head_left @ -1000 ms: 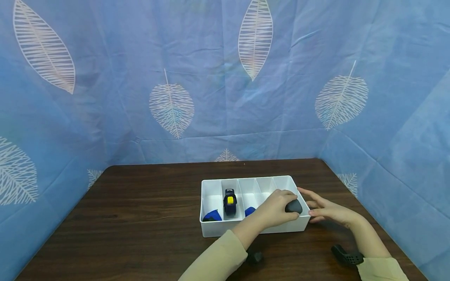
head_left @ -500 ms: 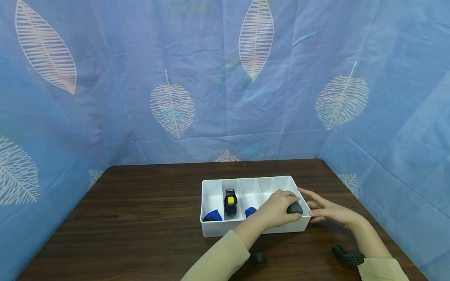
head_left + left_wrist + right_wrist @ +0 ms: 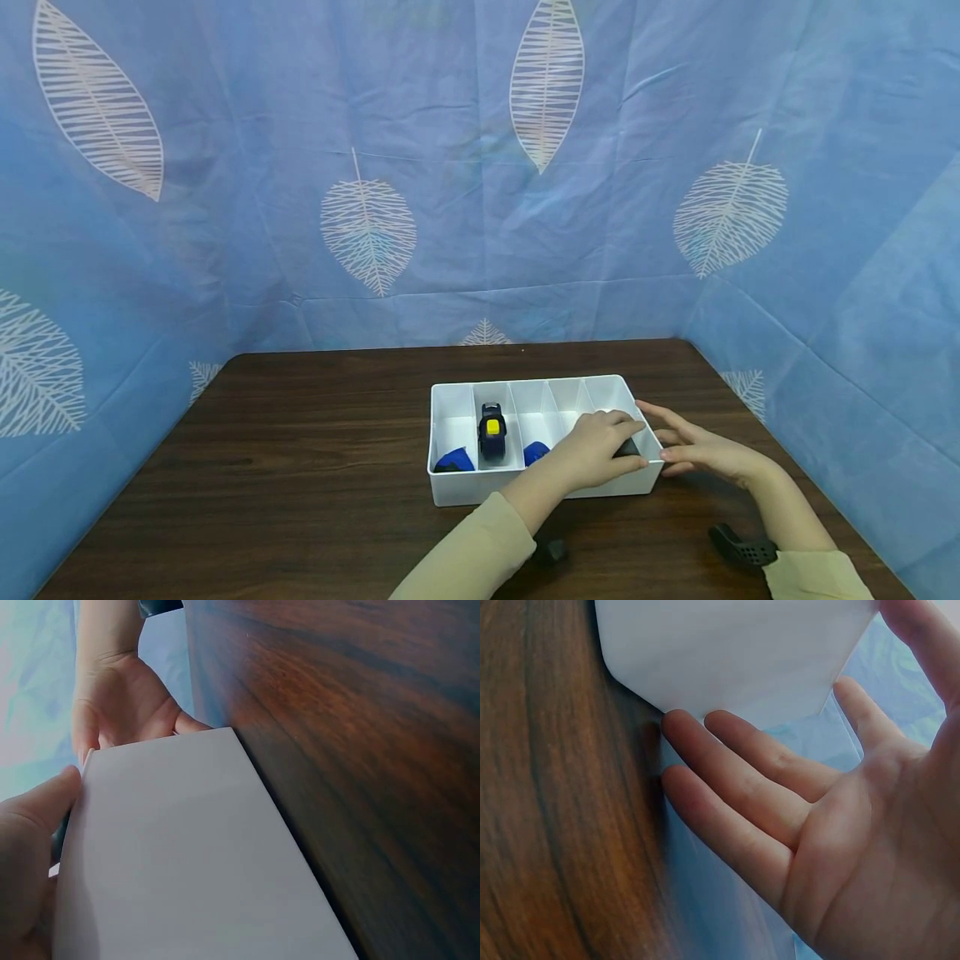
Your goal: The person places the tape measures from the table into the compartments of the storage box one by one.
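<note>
A white divided box [image 3: 611, 487] stands on the table. My left hand [image 3: 596, 450] reaches into its rightmost compartment and holds a dark grey, rounded object [image 3: 627, 449], mostly hidden by the fingers. My right hand [image 3: 705, 452] rests its fingertips against the box's right end; in the right wrist view the fingers [image 3: 739, 776] are extended along the white wall. In the leftmost compartment lies a blue item [image 3: 455, 460]. Beside it, in the second, is a dark navy device with a yellow patch [image 3: 492, 427]. Another blue item [image 3: 536, 452] shows partly behind my left wrist.
Dark wood table [image 3: 262, 467] extends left and behind the box. Blue leaf-patterned cloth [image 3: 450, 208] hangs at the back and sides. A black strap [image 3: 742, 548] is on the right wrist; a small black object [image 3: 553, 550] shows below the left forearm.
My left hand and the dark grey object have sunk slightly lower into the rightmost compartment, and less of the object shows. The right hand stays at the box's end.
</note>
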Demonstrator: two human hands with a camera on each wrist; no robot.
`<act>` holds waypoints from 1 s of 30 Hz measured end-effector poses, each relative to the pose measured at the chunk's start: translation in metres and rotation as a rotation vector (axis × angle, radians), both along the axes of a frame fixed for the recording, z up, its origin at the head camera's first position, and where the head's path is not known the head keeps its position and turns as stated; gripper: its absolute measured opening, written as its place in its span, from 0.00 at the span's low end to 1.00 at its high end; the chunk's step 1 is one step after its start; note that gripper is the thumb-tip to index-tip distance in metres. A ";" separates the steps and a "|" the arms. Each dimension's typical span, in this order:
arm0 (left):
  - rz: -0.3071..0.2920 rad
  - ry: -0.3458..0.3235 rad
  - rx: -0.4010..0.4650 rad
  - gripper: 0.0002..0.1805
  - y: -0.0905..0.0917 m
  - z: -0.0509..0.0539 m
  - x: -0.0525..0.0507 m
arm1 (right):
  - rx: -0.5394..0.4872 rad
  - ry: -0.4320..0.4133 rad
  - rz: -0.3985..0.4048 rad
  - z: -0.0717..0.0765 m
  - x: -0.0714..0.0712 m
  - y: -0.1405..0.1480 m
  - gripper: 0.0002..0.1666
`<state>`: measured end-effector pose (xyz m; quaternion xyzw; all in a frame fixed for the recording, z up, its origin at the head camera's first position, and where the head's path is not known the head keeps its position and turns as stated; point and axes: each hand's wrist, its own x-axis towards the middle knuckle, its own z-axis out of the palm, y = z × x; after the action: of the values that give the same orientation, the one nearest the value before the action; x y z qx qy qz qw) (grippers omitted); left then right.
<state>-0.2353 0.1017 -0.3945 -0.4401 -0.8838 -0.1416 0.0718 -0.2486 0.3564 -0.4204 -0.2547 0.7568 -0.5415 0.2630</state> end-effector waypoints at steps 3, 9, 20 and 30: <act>-0.003 0.022 -0.067 0.28 0.002 -0.001 0.000 | 0.003 -0.001 -0.002 0.000 0.000 0.000 0.42; -0.003 0.031 -0.181 0.23 0.006 -0.002 0.002 | 0.007 0.014 0.002 0.001 0.000 0.000 0.42; 0.006 -0.006 -0.173 0.22 0.005 -0.001 0.004 | 0.008 0.004 0.002 -0.001 0.000 0.001 0.42; -0.005 -0.030 -0.126 0.22 0.002 0.001 0.004 | 0.009 0.003 0.001 0.001 0.000 0.001 0.43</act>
<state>-0.2312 0.1035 -0.3933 -0.4437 -0.8909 -0.0924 0.0301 -0.2483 0.3571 -0.4195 -0.2547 0.7594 -0.5377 0.2632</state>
